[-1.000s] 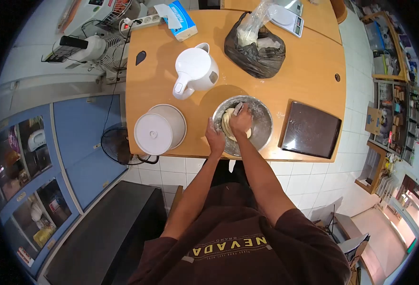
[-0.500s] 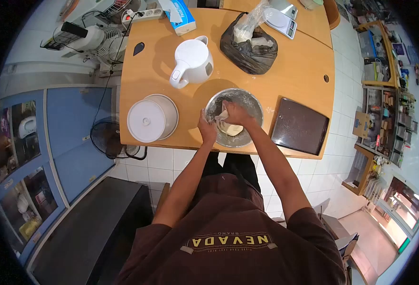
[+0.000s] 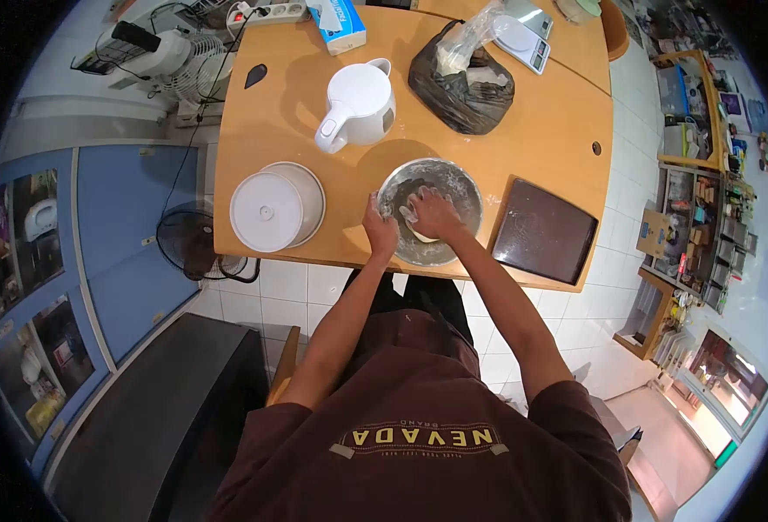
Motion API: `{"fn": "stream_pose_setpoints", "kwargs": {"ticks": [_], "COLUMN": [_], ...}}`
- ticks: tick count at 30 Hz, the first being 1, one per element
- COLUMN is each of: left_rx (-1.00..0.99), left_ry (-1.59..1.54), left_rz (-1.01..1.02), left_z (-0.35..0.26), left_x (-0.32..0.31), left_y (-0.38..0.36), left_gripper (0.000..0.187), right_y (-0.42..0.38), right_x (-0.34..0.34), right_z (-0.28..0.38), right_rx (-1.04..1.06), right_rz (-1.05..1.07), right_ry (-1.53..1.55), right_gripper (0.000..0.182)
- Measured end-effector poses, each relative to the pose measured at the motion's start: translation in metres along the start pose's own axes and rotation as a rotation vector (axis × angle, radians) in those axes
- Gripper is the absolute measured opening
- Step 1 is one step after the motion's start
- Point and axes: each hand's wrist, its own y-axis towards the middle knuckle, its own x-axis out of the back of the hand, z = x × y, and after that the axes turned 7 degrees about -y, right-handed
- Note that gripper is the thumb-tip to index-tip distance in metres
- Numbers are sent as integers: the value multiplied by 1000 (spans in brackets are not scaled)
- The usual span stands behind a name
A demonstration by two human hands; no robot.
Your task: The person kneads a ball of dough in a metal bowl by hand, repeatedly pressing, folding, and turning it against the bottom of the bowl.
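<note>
View from above: the right hand presses down, fingers curled, on a pale lump of dough inside the metal bowl, while the left hand grips the bowl's near-left rim to steady it on the table. The dough appears gathered into a single mass, though flour smears on the bowl wall suggest kneading is only partly done — the dark tray just right of the right hand lies bare. Beyond the hands stand a white jug and a black bag; a lidded white tub sits left of the left hand.
</note>
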Motion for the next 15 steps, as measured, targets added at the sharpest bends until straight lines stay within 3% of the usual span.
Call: {"fn": "stream_pose_setpoints", "kwargs": {"ticks": [3,6,9,15], "left_rx": [-13,4,77,165], "left_ry": [3,-55,-94,-41], "left_rz": [-30,-17,5,-45], "left_z": [-5,-5,-1,14], "left_x": [-2,-1,-1,-5], "left_y": [-1,0,0,-6], "left_gripper": [49,46,61,59], "right_y": [-7,-24,-23,-8], "right_x": [-6,-12,-18,-26], "right_z": [0,-3,1,14], "right_rx": [1,40,-7,-157], "right_rz": [50,-101,-241,-229], "right_ry": [-27,-67,-96,-27], "right_gripper": [50,53,55,54]}}
